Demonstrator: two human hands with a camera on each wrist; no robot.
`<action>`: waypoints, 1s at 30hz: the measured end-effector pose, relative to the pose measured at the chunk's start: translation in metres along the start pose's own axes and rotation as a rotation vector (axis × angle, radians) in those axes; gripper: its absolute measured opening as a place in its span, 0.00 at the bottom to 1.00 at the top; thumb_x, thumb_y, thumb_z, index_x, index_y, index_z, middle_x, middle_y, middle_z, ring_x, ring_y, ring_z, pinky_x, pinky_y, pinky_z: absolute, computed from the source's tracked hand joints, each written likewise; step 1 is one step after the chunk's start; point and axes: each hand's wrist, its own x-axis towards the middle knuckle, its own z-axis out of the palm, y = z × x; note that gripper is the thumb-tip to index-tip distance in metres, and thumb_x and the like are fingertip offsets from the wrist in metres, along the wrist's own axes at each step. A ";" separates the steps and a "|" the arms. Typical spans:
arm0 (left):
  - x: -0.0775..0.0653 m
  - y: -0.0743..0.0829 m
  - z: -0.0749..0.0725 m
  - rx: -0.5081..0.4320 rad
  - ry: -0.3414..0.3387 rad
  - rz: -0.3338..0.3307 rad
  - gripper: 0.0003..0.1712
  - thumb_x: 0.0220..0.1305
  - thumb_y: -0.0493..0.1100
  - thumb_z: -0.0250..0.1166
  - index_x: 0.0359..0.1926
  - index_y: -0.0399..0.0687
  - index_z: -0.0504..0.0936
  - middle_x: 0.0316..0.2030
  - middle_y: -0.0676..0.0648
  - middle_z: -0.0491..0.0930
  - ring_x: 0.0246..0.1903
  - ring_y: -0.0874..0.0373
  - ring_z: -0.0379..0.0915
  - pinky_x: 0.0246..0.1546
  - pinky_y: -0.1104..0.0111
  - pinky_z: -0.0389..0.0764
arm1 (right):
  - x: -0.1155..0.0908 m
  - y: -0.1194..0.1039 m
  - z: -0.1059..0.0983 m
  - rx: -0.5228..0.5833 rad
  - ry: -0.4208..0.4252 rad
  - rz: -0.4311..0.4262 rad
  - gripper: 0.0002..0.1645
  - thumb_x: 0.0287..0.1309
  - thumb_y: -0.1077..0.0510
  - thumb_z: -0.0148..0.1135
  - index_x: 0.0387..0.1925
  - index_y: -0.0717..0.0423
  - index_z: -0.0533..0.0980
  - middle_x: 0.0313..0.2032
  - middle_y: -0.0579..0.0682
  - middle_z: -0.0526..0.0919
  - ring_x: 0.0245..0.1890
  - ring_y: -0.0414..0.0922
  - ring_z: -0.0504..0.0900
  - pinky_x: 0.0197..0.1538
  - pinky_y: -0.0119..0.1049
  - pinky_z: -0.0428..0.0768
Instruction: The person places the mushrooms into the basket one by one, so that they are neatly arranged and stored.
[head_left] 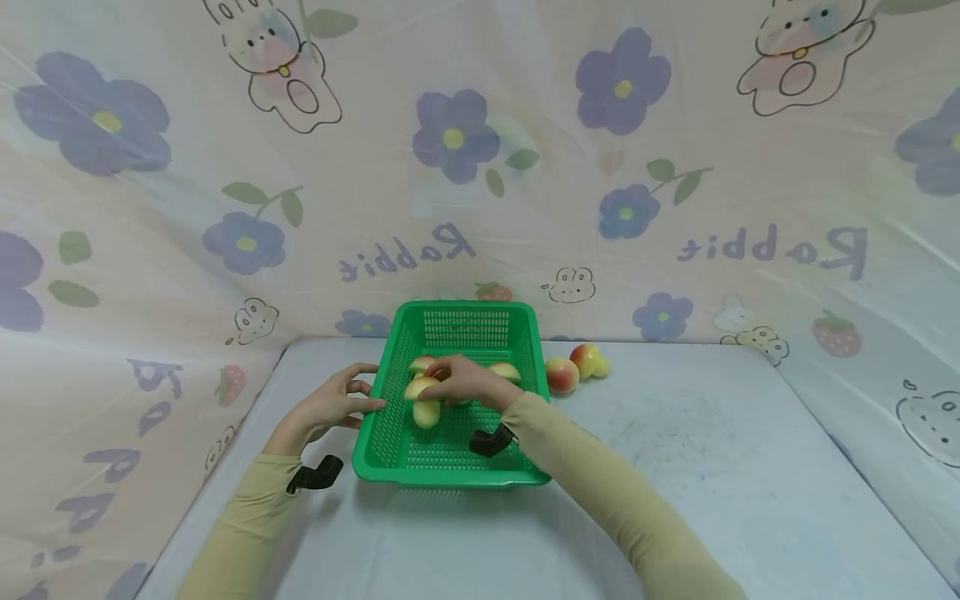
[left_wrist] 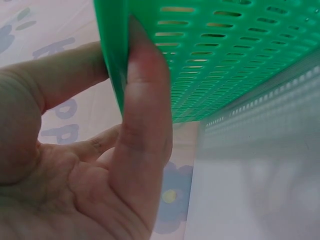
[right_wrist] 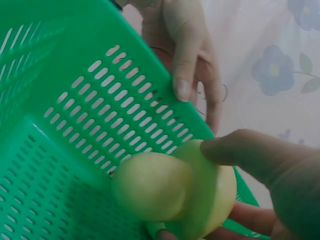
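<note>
A green plastic basket (head_left: 457,478) with slotted walls stands on the table. My left hand (head_left: 330,406) grips its left rim, with the thumb and fingers on either side of the wall (left_wrist: 210,65). Inside the basket, my right hand (head_left: 471,382) pinches a toy mushroom (head_left: 427,413), its yellow stem pointing toward me. Up close, the right wrist view shows the thumb on the pale yellow-green cap (right_wrist: 220,195) and the rounded stem (right_wrist: 152,187) facing the camera. More red-and-yellow mushrooms lie behind, one at the right (head_left: 506,372), partly hidden by the right hand.
Outside the basket's right wall lie two more toy mushrooms, one round cap (head_left: 561,377) and one with its yellow stem showing (head_left: 587,360). The white table (head_left: 697,450) extends to the right. A printed cloth (head_left: 525,208) hangs behind and at both sides.
</note>
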 end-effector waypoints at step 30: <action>0.001 -0.003 -0.001 -0.015 0.007 -0.017 0.44 0.62 0.40 0.68 0.72 0.44 0.52 0.41 0.39 0.72 0.34 0.53 0.77 0.33 0.59 0.83 | 0.008 0.013 0.017 -0.128 -0.052 0.085 0.30 0.58 0.52 0.68 0.57 0.64 0.72 0.55 0.57 0.73 0.47 0.50 0.78 0.46 0.43 0.80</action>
